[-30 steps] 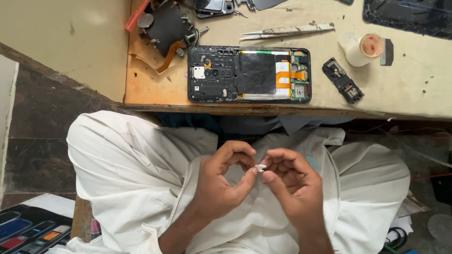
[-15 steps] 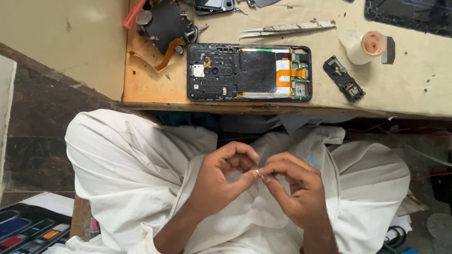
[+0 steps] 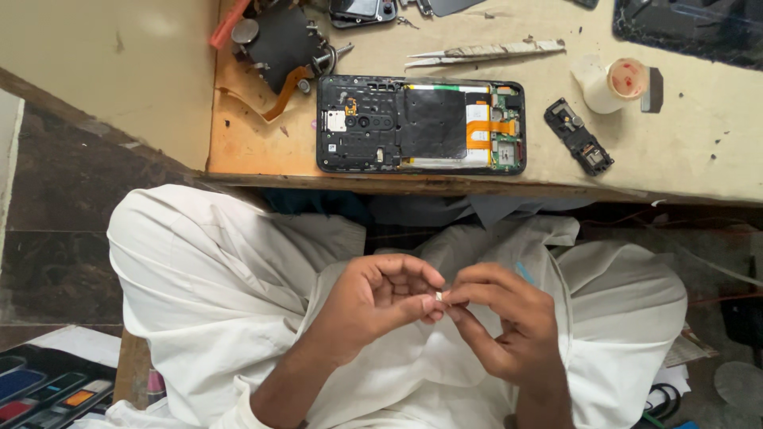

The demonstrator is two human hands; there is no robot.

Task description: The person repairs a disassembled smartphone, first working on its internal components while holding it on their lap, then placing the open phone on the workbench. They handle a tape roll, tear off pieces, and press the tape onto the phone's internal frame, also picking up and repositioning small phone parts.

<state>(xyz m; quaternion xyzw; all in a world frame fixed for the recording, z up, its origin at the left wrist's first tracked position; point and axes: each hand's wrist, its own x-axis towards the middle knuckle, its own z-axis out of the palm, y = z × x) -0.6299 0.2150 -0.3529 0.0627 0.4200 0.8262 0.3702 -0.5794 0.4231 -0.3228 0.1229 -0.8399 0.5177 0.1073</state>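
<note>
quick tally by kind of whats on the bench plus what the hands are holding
opened phone: 1
tweezers: 1
small black module: 1
tape roll: 1
black part with orange flex cable: 1
dark screen panel: 1
tiny pale part pinched between left hand and right hand: 1
total: 7
The clutter cut off at the top edge is not counted.

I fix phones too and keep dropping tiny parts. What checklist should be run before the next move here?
1. Small pale part pinched between both hands' fingertips: ok.
2. Left hand and right hand close together over the lap, white cloth beneath to catch a drop: ok.
3. Opened phone lying flat on the workbench, fully on the surface: ok.
4. Tweezers on the bench beyond the phone: ok.
5. Part's orientation and condition: cannot tell, too small.
</note>
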